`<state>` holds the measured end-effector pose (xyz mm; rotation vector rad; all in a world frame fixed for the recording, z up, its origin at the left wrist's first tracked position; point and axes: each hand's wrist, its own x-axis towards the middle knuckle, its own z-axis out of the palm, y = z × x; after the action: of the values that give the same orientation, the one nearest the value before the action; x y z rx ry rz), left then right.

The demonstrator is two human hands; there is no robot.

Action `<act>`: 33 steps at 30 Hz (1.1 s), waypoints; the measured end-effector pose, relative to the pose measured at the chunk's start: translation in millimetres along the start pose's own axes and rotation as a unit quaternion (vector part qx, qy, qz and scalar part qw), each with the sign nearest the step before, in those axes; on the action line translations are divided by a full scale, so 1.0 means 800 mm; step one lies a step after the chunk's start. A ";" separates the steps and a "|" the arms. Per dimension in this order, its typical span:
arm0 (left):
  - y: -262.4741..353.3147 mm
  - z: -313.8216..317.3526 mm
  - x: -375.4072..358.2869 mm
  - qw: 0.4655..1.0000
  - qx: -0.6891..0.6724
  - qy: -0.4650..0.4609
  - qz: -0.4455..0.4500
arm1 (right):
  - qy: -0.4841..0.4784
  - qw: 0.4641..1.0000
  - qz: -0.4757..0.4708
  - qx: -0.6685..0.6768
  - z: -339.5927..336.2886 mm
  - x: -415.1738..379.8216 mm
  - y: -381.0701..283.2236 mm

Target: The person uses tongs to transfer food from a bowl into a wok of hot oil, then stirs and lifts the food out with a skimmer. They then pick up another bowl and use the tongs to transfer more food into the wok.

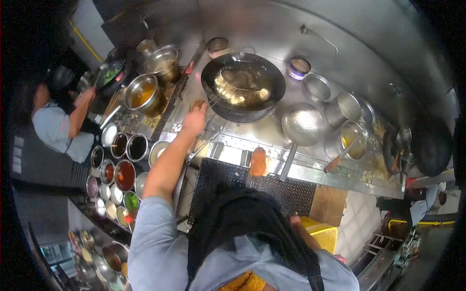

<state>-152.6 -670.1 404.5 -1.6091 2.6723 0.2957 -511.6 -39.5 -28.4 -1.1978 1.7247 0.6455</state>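
My left hand reaches forward to the near left side of a large dark wok, its fingers closed beside the rim. From them a long thin utensil slants over the rim into the wok; its far end is lost among the contents. Shiny oil and pale, foamy-looking patches surround a dark mass in the wok. My right hand hangs low beside the black apron, mostly cut off from sight by my body, with its fingers hidden.
A perforated strainer lies right of the wok, its handle overhanging the counter edge. Metal pots stand beyond it. Sauce containers crowd the left side, below a pan of orange liquid. Another person works at far left. A yellow bin stands below.
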 end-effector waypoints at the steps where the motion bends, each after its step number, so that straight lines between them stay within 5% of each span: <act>1: -0.004 -0.009 -0.003 1.000 -0.020 0.008 0.014 | 0.062 0.997 -0.023 0.030 0.001 -0.012 -0.019; 2: -0.010 -0.022 -0.007 1.000 -0.017 0.006 0.022 | 0.124 0.990 -0.045 0.060 0.003 -0.028 -0.039; 4: -0.023 -0.046 -0.016 0.996 -0.078 0.020 0.048 | 0.284 0.909 -0.238 0.188 -0.009 -0.076 -0.075; 5: -0.036 -0.051 -0.015 0.995 -0.077 0.018 0.055 | 0.289 0.943 -0.137 0.090 -0.016 -0.065 -0.098; 7: -0.067 -0.061 -0.010 0.969 -0.140 0.152 0.134 | 0.287 0.942 -0.123 0.124 -0.037 -0.081 -0.136; 13: -0.096 -0.104 0.031 0.972 -0.186 0.120 0.077 | 0.179 0.924 -0.047 0.333 -0.120 -0.140 -0.187; 16: -0.149 -0.040 0.081 0.970 -0.154 0.156 0.104 | 0.145 0.923 -0.032 0.356 -0.155 -0.171 -0.201; 18: -0.145 -0.036 0.083 0.967 -0.136 0.172 0.129 | 0.190 0.848 0.004 0.494 -0.136 -0.156 -0.195; 19: -0.130 -0.050 0.069 0.976 -0.172 0.099 0.085 | 0.190 0.848 0.005 0.495 -0.107 -0.130 -0.177; 20: -0.118 -0.058 0.056 0.977 -0.207 0.025 0.041 | 0.307 0.909 -0.059 0.276 -0.071 -0.099 -0.153; 21: -0.112 -0.058 0.049 0.977 -0.207 0.024 0.042 | 0.401 0.907 -0.118 0.038 -0.051 -0.084 -0.139; 22: -0.107 -0.056 0.044 0.958 -0.284 -0.022 -0.009 | 0.401 0.908 -0.117 0.038 -0.067 -0.106 -0.149; 24: -0.089 -0.061 0.024 0.929 -0.358 -0.068 -0.060 | 0.103 0.934 -0.035 0.340 -0.117 -0.169 -0.182; 29: -0.060 -0.059 -0.016 0.858 -0.491 -0.128 -0.075 | 0.211 0.880 -0.058 0.421 0.016 -0.064 -0.126; 31: -0.037 -0.079 -0.043 0.888 -0.433 -0.123 -0.092 | 0.206 0.872 -0.005 0.445 0.034 -0.047 -0.112; 33: -0.032 -0.071 -0.056 0.945 -0.328 0.008 0.022 | 0.201 0.860 0.047 0.466 0.037 -0.044 -0.106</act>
<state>-103.8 -652.2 460.6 -1.6582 2.7848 1.2918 -418.7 -32.9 -4.1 -0.5546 2.0581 -0.4342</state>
